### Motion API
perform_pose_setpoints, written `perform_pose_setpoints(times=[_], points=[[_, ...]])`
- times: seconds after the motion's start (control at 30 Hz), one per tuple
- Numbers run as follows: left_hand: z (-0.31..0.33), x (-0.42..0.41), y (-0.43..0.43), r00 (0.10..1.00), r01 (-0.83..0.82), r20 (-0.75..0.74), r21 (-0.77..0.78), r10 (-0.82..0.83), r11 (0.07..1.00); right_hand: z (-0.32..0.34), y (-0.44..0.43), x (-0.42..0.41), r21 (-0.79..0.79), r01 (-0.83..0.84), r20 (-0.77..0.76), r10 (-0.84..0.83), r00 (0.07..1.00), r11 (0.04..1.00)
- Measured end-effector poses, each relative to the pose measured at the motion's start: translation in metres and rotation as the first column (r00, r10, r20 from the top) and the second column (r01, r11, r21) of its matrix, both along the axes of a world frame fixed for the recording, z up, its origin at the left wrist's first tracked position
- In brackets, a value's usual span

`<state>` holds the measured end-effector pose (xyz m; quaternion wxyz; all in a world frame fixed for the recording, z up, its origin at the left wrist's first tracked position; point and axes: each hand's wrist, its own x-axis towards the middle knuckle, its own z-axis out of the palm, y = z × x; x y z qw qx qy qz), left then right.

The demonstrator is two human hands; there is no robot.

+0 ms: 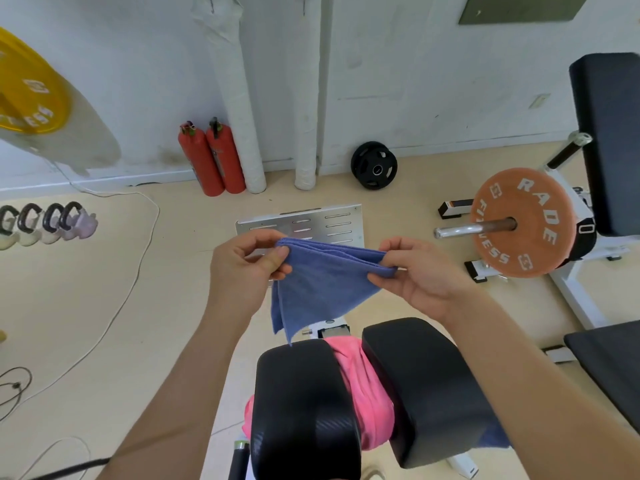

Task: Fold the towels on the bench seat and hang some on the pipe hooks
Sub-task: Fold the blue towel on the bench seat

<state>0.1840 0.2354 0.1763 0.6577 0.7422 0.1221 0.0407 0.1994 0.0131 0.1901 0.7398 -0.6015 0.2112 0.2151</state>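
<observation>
Hands both engaged at time of inspection. Left hand [247, 268] pinched the L end of a blue towel [325, 275], thumb on the near face, fingers curled behind. Right hand [420, 271] pinched the R end likewise. Neither hand free.

Towel condition: already doubled, several layers visible along the top edge. That edge was pulled taut betw. the hands, running side to side across the person's front, R end a little lower. The rest hung as a triangle, tip pointing down, just above the L pad of the bench [301, 410]; no contact as far as could be seen.

Position: towel in the air, ahead of and above the bench, level w/ both hands. Each hand equally near, since each held an end.

Other stock: pink towel [363, 382] lay bunched, unfolded, in the gap betw. the two black pads. Second blue cloth [495, 441] showed beside the R pad, partly hidden by the R forearm.

Key relation: bench sat directly below the towel and toward the person. Wrapped pipes [242, 109] stood by the far wall, well apart, ahead and slightly L. Hooks not clearly made out.

Assessment: fold incomplete. Next move would prob. bring the two ends together, or lower the piece onto the bench. Risk: loose layers slipping out of line.
</observation>
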Motion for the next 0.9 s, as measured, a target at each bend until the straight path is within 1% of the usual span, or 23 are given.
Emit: perform_pose_setpoints(times=[0.07, 0.13, 0.2, 0.27, 0.33, 0.37, 0.43, 0.5, 0.6, 0.63, 0.7, 0.77, 0.8, 0.9], points=[[-0.001, 0.001, 0.003, 0.998, 0.059, -0.004, 0.047, -0.059, 0.997, -0.003, -0.001, 0.004, -0.005, -0.008, -0.042, 0.008, 0.999, 1.0], [-0.003, 0.005, 0.005, 0.992, 0.122, -0.025, 0.103, -0.12, 0.987, -0.008, 0.004, 0.009, -0.111, -0.045, -0.027, 0.043, 0.999, 0.993], [-0.007, 0.013, 0.009, 0.988, 0.148, -0.049, 0.118, -0.143, 0.982, -0.011, 0.015, 0.016, -0.266, -0.062, 0.043, 0.076, 0.996, 0.962], [-0.008, 0.021, 0.014, 0.993, 0.111, -0.054, 0.083, -0.107, 0.99, -0.009, 0.029, 0.025, -0.402, -0.02, 0.141, 0.084, 0.986, 0.916], [-0.005, 0.026, 0.023, 0.998, 0.066, -0.027, 0.074, -0.065, 0.995, -0.001, 0.04, 0.028, -0.494, 0.017, 0.234, 0.114, 0.966, 0.869], [-0.002, 0.025, 0.027, 0.998, 0.055, -0.002, 0.082, -0.055, 0.995, 0.004, 0.043, 0.026, -0.527, 0.033, 0.276, 0.134, 0.952, 0.849], [0.002, 0.016, 0.036, 0.997, 0.046, 0.05, 0.104, -0.052, 0.994, 0.009, 0.046, 0.016, -0.537, 0.061, 0.345, 0.153, 0.926, 0.842], [-0.003, -0.004, 0.043, 0.995, 0.065, 0.065, 0.14, -0.074, 0.988, 0.003, 0.048, -0.004, -0.524, 0.06, 0.361, 0.158, 0.919, 0.85], [-0.04, -0.052, 0.048, 0.992, 0.128, -0.016, 0.166, -0.127, 0.978, -0.038, 0.05, -0.052, -0.545, 0.027, 0.284, 0.154, 0.946, 0.838], [-0.059, -0.071, 0.048, 0.988, 0.153, -0.063, 0.174, -0.144, 0.973, -0.057, 0.05, -0.072, -0.545, 0.004, 0.227, 0.143, 0.963, 0.838], [-0.101, -0.114, 0.044, 0.972, 0.193, -0.173, 0.192, -0.16, 0.962, -0.094, 0.047, -0.113, -0.519, -0.044, 0.046, 0.079, 0.996, 0.854], [-0.139, -0.156, 0.038, 0.95, 0.209, -0.276, 0.21, -0.147, 0.955, -0.124, 0.044, -0.148, -0.492, -0.098, -0.144, 0.03, 0.989, 0.865], [-0.153, -0.174, 0.035, 0.939, 0.21, -0.317, 0.225, -0.132, 0.951, -0.135, 0.044, -0.163, -0.483, -0.137, -0.198, 0.044, 0.979, 0.865], [-0.179, -0.213, 0.027, 0.916, 0.206, -0.389, 0.256, -0.094, 0.944, -0.155, 0.041, -0.191, -0.471, -0.217, -0.277, 0.091, 0.957, 0.855]])
